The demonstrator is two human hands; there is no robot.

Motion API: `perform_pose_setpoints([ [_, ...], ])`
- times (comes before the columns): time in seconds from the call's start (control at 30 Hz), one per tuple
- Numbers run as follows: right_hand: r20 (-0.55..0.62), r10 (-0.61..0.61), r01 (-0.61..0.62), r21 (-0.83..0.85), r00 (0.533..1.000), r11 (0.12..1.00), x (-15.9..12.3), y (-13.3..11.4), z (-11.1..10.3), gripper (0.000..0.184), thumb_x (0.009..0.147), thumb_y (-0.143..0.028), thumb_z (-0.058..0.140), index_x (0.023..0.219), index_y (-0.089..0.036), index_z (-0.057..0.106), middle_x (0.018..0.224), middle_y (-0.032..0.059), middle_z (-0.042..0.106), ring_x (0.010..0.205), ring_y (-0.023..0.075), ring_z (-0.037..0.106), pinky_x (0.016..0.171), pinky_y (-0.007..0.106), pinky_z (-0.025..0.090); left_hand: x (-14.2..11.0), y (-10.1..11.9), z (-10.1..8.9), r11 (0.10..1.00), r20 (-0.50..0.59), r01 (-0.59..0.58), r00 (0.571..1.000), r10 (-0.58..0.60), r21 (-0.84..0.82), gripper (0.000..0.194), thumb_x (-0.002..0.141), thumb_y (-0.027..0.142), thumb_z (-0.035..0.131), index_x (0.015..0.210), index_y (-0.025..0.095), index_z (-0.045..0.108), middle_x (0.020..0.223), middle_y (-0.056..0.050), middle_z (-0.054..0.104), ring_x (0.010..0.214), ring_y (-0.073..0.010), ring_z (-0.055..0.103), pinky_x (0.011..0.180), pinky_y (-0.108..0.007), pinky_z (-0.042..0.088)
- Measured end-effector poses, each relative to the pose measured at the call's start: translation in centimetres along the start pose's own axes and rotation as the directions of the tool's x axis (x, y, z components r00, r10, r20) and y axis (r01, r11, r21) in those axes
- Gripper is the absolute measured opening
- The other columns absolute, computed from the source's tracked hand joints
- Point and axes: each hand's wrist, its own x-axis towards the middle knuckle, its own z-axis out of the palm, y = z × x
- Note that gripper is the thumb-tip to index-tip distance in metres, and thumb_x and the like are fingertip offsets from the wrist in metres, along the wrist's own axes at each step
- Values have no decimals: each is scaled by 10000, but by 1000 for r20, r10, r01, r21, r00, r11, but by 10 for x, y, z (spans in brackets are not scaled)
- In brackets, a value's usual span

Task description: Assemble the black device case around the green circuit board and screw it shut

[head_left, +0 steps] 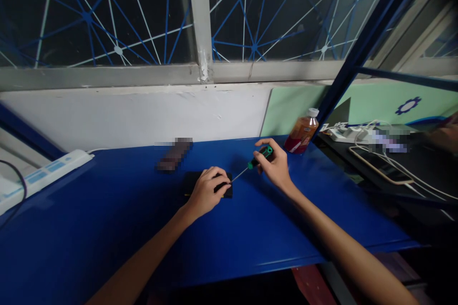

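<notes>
My right hand (276,164) is closed around the green and black handle of a screwdriver (266,152). Its thin metal shaft slants down to the left, and the tip ends at the fingertips of my left hand (209,188). Those left fingers are curled and pinched together over a dark, flat, box-like object (228,191) lying on the blue table (246,233). What sits between the left fingertips is too small to make out. Part of the dark object is hidden under the left hand.
A blurred dark object (174,155) lies behind my left hand. A drink bottle (302,132) with a white cap stands at the back right. At the left edge is a white power strip (53,171). A phone (379,166) and cables lie on a dark surface to the right.
</notes>
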Motion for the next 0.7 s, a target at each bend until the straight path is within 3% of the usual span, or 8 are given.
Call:
perform_pose_setpoints([
  [0.33, -14, -54, 53, -55, 998, 997, -2, -5, 0, 173, 820, -282, 596, 976, -228, 543, 644, -61, 556, 396, 91, 523, 416, 222, 415, -1, -4, 2, 1000, -41, 8, 999, -9, -27, 114, 889, 169, 592, 914, 221, 690, 947, -42, 638, 888, -189, 601, 776, -348, 435],
  [0.47, -13, -43, 42, -33, 999, 999, -1, -5, 0, 174, 820, -289, 600, 973, -229, 544, 639, -62, 555, 382, 91, 519, 407, 222, 416, 1, 0, -2, 999, -15, 22, 1000, -21, 42, 133, 894, 216, 592, 986, 244, 683, 996, -50, 636, 964, -217, 587, 814, -377, 430],
  [0.53, -15, -43, 43, -33, 999, 999, -1, -3, 0, 173, 821, -294, 603, 971, -229, 548, 634, -61, 557, 382, 92, 520, 404, 222, 417, 3, 1, -7, 995, 35, 31, 999, -34, 96, 244, 868, 291, 637, 1108, 254, 646, 1086, -63, 630, 1037, -243, 570, 861, -402, 420],
  [0.63, -31, -50, 49, -28, 998, 998, 1, 0, -2, 175, 818, -302, 609, 967, -226, 561, 630, -58, 566, 376, 93, 521, 393, 222, 417, 4, 0, -15, 988, 175, 6, 984, -34, 155, 615, 773, 498, 704, 1307, 260, 513, 1270, -95, 582, 1165, -302, 520, 947, -466, 374],
  [0.7, -47, -54, 53, -21, 997, 998, 3, 2, -4, 178, 813, -308, 613, 962, -222, 568, 627, -56, 572, 364, 92, 520, 378, 219, 413, 4, -2, -18, 984, 258, -15, 966, -32, 179, 761, 720, 591, 708, 1357, 261, 454, 1326, -109, 557, 1204, -327, 497, 975, -500, 340],
])
